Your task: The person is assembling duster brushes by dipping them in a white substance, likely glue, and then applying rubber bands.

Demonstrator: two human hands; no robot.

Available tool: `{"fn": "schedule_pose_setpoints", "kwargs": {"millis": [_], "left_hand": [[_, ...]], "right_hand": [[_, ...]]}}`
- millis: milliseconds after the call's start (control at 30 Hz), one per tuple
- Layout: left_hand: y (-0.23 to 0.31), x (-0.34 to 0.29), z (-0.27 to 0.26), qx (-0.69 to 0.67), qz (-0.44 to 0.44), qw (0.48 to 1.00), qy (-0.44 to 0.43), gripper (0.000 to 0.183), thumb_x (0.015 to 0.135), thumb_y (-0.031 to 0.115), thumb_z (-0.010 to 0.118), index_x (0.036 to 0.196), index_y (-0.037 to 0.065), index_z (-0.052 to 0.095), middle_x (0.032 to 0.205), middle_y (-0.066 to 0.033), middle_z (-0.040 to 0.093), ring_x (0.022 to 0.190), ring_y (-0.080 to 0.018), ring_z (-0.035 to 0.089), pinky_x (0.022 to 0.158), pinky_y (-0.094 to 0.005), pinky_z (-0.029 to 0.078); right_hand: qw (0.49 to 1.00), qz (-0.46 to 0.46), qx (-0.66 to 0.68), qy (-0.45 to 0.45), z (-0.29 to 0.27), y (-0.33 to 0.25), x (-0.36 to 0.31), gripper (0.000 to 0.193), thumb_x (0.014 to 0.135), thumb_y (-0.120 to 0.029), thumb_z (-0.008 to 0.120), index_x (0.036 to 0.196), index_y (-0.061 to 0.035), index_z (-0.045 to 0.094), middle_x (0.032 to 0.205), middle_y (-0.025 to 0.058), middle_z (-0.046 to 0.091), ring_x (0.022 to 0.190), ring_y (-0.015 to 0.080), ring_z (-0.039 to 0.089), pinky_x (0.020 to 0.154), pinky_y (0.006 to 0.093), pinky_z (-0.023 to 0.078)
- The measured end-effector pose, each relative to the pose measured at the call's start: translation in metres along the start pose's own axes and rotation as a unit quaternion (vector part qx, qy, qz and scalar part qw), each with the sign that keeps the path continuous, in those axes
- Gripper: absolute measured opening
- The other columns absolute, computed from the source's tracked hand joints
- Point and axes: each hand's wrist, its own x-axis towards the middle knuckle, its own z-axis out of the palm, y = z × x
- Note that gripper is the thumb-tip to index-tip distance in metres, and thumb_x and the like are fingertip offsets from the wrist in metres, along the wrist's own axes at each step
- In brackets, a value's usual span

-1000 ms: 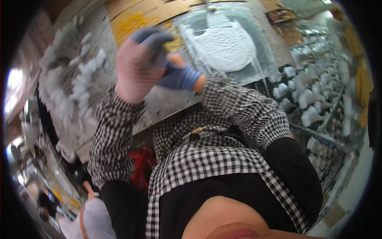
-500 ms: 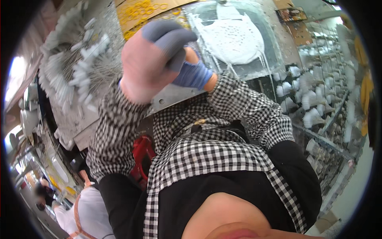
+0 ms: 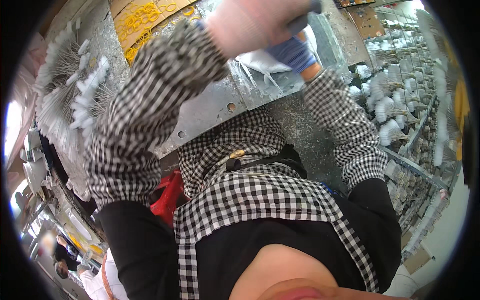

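Observation:
My left hand [image 3: 255, 25], in a pale pink glove with grey fingertips, is at the top edge, blurred. Its fingers look curled in, and whatever they hold is hidden. Close behind it is my right hand [image 3: 295, 54], blue-gloved at the wrist, its fingers covered by the left hand. Both hands are over a white, wet-looking mass [image 3: 262, 61] with drips running down its near side. This mass lies on a grey, smeared tray [image 3: 332, 47] and is largely hidden by the hands.
Yellow rings [image 3: 140, 20] lie on cardboard at the back left. White-tipped bundles of thin rods [image 3: 65, 100] stand at the left; more bundles [image 3: 392, 107] fill a wire rack on the right. A metal plate [image 3: 207, 112] edges the bench, a red stool [image 3: 167, 197] below. Another person [image 3: 97, 280] is lower left.
Both hands have moved up and right, from beside the tray to over the white mass, which they now mostly cover. The view has shifted slightly.

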Motion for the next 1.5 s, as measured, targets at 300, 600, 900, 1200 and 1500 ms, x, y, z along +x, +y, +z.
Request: {"fn": "schedule_pose_setpoints", "kwargs": {"millis": [300, 600, 900, 1200, 1500], "left_hand": [[-0.03, 0.015, 0.041, -0.037, 0.057, 0.996, 0.055, 0.019, 0.085, 0.013, 0.062, 0.102, 0.007, 0.067, 0.09, -0.0146, 0.064, 0.086, -0.0357, 0.066, 0.075, -0.044, 0.055], [-0.036, 0.017, 0.043, -0.056, 0.039, 0.995, 0.074, 0.018, 0.084, 0.009, 0.063, 0.102, 0.006, 0.067, 0.091, -0.0121, 0.065, 0.085, -0.0333, 0.065, 0.075, -0.0423, 0.055], [-0.034, 0.004, 0.031, -0.066, 0.001, 0.995, 0.079, 0.018, 0.085, 0.005, 0.063, 0.102, 0.006, 0.068, 0.086, -0.0123, 0.065, 0.076, -0.0291, 0.066, 0.069, -0.0388, 0.056], [-0.039, -0.004, 0.037, -0.112, -0.01, 0.985, 0.133, 0.016, 0.086, 0.002, 0.062, 0.1, 0.006, 0.07, 0.086, -0.0109, 0.067, 0.07, -0.0234, 0.067, 0.064, -0.0325, 0.056], [-0.026, 0.008, 0.038, -0.073, 0.014, 0.992, 0.105, 0.021, 0.083, 0.002, 0.064, 0.103, 0.005, 0.068, 0.086, -0.0115, 0.064, 0.074, -0.0286, 0.066, 0.066, -0.0371, 0.055]], "right_hand": [[0.73, -0.179, -0.658, -0.05, -0.018, 0.038, 0.004, 0.047, 0.092, -0.038, 0.063, 0.136, -0.0208, 0.06, 0.141, 0.0089, 0.057, 0.126, 0.0257, 0.057, 0.096, 0.0462, 0.05], [0.688, -0.163, -0.693, -0.141, -0.016, 0.055, 0.018, 0.036, 0.089, -0.034, 0.066, 0.124, -0.0234, 0.066, 0.113, 0.0026, 0.066, 0.102, 0.0202, 0.065, 0.077, 0.0376, 0.053], [0.792, -0.109, -0.589, -0.121, -0.018, 0.027, 0.027, 0.031, 0.09, -0.039, 0.063, 0.112, -0.0186, 0.069, 0.114, 0.0032, 0.069, 0.1, 0.0215, 0.067, 0.077, 0.0372, 0.053], [0.893, -0.064, -0.432, -0.109, -0.012, 0.026, 0.036, 0.029, 0.091, -0.037, 0.061, 0.101, -0.0101, 0.066, 0.1, 0.0089, 0.07, 0.102, 0.024, 0.065, 0.088, 0.0394, 0.047], [0.942, 0.001, -0.311, -0.123, -0.006, 0.037, 0.04, 0.035, 0.099, -0.036, 0.057, 0.124, -0.011, 0.056, 0.124, 0.0068, 0.06, 0.121, 0.0186, 0.054, 0.101, 0.0355, 0.044]]}}
